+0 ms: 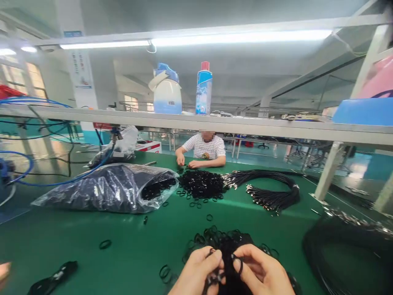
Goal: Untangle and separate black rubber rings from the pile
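My left hand (pixel 198 272) and my right hand (pixel 260 272) are low in the middle of the view, both with fingers curled over a heap of small black rubber rings (pixel 225 241) on the green table (pixel 76 241). The left fingers pinch a clump of the rings. A black ring sits over a fingertip of the right hand. Loose rings (pixel 105 244) lie scattered around the heap.
A clear plastic bag (pixel 104 188) of black rings lies at the left, spilling into a second pile (pixel 201 184). Bundled black cables (pixel 270 190) lie at the right, more cables (pixel 346 250) at the near right. A person in a striped shirt (pixel 204 149) works across the table. Bottles (pixel 203 88) stand on the shelf.
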`<move>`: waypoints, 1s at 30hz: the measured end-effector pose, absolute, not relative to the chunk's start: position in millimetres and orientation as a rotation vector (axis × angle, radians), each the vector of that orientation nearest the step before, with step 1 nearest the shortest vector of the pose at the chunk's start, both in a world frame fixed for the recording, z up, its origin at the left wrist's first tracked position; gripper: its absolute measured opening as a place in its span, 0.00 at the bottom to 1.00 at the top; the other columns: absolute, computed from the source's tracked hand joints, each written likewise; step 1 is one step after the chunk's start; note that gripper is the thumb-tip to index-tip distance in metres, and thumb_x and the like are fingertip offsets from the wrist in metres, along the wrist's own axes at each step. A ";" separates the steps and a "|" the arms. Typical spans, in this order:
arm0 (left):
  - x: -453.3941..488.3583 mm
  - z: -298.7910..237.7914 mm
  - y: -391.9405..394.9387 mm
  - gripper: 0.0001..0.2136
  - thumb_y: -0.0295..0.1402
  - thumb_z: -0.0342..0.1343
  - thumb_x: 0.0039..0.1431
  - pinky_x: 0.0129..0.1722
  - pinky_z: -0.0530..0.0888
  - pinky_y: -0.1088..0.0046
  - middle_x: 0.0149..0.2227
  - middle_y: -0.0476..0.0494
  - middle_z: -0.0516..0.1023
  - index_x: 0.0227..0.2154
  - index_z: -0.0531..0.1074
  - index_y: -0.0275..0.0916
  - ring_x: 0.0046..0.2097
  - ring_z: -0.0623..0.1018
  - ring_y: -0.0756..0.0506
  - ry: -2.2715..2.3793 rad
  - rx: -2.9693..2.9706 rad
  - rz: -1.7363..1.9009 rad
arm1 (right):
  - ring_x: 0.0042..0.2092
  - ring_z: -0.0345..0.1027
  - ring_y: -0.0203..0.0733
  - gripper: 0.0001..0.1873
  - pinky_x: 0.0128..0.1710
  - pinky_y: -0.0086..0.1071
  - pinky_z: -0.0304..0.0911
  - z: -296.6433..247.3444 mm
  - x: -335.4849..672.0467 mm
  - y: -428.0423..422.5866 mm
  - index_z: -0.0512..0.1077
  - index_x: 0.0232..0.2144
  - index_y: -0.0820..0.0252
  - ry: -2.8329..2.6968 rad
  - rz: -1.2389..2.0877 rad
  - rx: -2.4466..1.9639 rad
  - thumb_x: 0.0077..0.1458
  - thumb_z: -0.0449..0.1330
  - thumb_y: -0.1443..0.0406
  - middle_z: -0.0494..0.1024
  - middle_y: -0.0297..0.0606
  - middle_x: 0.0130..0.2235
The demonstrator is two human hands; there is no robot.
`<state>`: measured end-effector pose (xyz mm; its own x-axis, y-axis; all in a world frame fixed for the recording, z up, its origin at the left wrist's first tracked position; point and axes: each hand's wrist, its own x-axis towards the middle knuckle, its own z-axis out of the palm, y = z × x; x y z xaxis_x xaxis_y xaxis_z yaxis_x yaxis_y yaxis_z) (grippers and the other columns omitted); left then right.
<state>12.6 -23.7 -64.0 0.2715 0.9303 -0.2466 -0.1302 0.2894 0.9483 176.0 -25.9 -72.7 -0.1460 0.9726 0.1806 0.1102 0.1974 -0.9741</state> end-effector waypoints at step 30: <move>17.2 -49.5 -34.8 0.19 0.51 0.53 0.57 0.13 0.46 0.85 0.14 0.57 0.62 0.29 0.70 0.37 0.14 0.48 0.60 0.987 0.810 0.732 | 0.28 0.70 0.33 0.11 0.30 0.28 0.57 -43.2 169.1 -37.2 0.78 0.30 0.59 -1.364 1.128 -1.119 0.43 0.61 0.76 0.80 0.32 0.31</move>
